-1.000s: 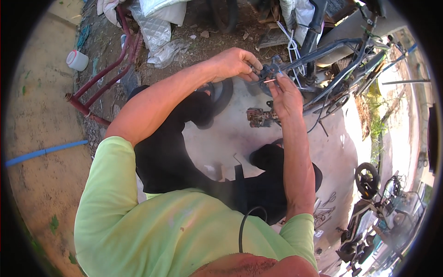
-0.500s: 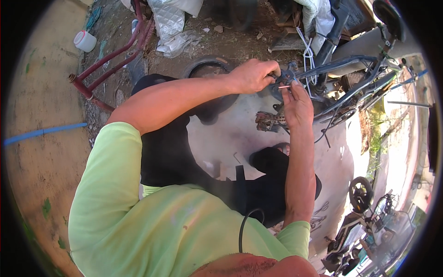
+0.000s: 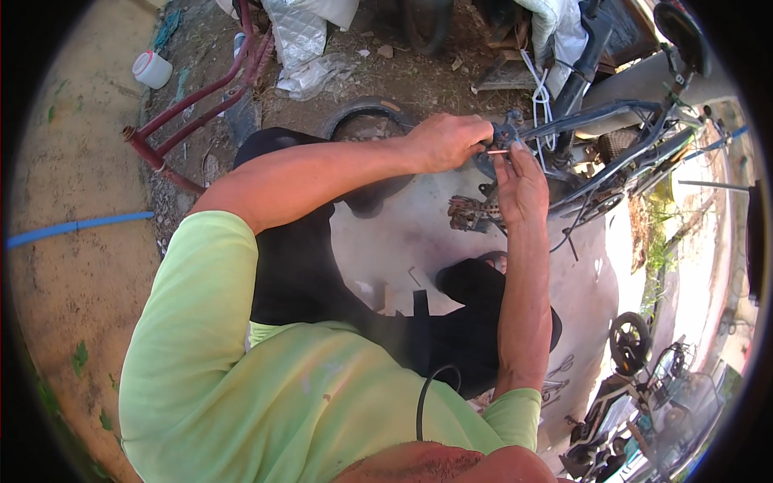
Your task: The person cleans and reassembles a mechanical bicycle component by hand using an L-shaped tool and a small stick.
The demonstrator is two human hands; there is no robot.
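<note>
In front of me at the upper right lies a dark bicycle-like frame (image 3: 596, 117) with cables and metal parts. My left hand (image 3: 451, 141) is closed at its near end, the fingers curled; what they grip is hidden from view. Just right of it, my right hand (image 3: 523, 189) reaches up from below with fingertips pinched together. A thin, copper-coloured rod-like piece (image 3: 498, 151) lies at those fingertips, close to the left hand. Around both hands are bluish metal parts (image 3: 507, 129) of the frame. A rusty toothed part (image 3: 467, 213) sits just below, left of my right wrist.
A dark tyre (image 3: 362, 105) lies beyond my left forearm. To the left are a red tubular frame (image 3: 193, 101), a white tub (image 3: 151, 71) and a blue hose (image 3: 80, 229). A small L-shaped bar (image 3: 414, 276) rests on the pale floor. A motorcycle wheel (image 3: 630, 342) shows lower right.
My left hand has turned slightly, its fingers now more tucked under. The right hand stays almost in place, still pinching near the thin piece. The whole view has shifted a little.
</note>
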